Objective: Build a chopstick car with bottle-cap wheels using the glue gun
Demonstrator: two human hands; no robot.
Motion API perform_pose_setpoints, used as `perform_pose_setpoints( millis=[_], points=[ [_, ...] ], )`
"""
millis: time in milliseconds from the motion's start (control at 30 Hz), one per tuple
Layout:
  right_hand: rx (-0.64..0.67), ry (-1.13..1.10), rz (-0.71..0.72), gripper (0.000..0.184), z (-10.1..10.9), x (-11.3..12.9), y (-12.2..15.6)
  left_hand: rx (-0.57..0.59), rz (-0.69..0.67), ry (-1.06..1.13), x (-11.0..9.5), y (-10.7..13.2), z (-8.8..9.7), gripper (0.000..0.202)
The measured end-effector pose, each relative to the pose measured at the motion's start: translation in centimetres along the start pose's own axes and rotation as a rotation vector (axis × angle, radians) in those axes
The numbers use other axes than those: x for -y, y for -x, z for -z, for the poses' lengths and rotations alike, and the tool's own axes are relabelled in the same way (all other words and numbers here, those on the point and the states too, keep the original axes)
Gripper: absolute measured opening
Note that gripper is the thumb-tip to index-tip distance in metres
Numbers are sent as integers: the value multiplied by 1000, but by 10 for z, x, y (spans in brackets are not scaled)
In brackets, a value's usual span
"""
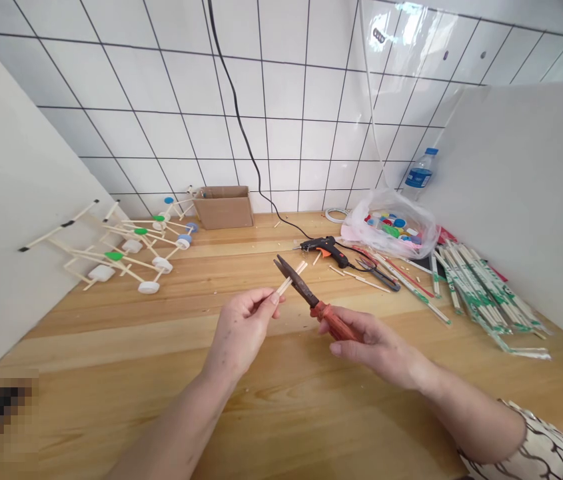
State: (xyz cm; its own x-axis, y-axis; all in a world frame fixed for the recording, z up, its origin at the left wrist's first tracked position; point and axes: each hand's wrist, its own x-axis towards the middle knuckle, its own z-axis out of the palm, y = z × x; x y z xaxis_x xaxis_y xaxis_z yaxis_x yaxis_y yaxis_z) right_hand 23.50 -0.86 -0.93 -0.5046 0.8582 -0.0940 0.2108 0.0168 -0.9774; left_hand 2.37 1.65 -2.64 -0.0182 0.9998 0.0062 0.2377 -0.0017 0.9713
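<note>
Between thumb and fingers, my left hand (248, 323) pinches a pair of short wooden sticks (285, 285), which look like chopstick pieces and point up to the right. My right hand (368, 340) is wrapped round the red handles of a pair of pliers (335, 323). Their dark, long jaws lie across the sticks just past my left fingertips; whether they grip the wood I cannot tell. Behind the pliers a black glue gun (325, 247) with an orange trigger lies on the wooden table (161, 373).
Stick models with bottle-cap wheels (148, 287) stand at the left by a cardboard box (224, 208). At the right are a plastic bag (361, 230) of coloured caps, wrapped chopsticks (486, 287), a utility knife (378, 275), loose sticks (371, 283) and a water bottle (420, 175). A black cable (241, 120) hangs down.
</note>
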Motion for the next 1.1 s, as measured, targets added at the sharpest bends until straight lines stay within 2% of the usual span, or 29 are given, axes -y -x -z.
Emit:
perform_pose_setpoints(
  millis=[367,733,967,1100],
  points=[
    [16,275,123,23,-11,7,1,52,14,-30,-9,5,-1,26],
    [11,355,128,24,-14,9,2,99,47,-65,-13,6,-2,27],
    [6,457,185,33,-15,5,3,106,43,-54,-9,5,-2,27],
    [10,493,205,29,-16,3,2,96,42,-61,-7,4,-3,25]
  ],
)
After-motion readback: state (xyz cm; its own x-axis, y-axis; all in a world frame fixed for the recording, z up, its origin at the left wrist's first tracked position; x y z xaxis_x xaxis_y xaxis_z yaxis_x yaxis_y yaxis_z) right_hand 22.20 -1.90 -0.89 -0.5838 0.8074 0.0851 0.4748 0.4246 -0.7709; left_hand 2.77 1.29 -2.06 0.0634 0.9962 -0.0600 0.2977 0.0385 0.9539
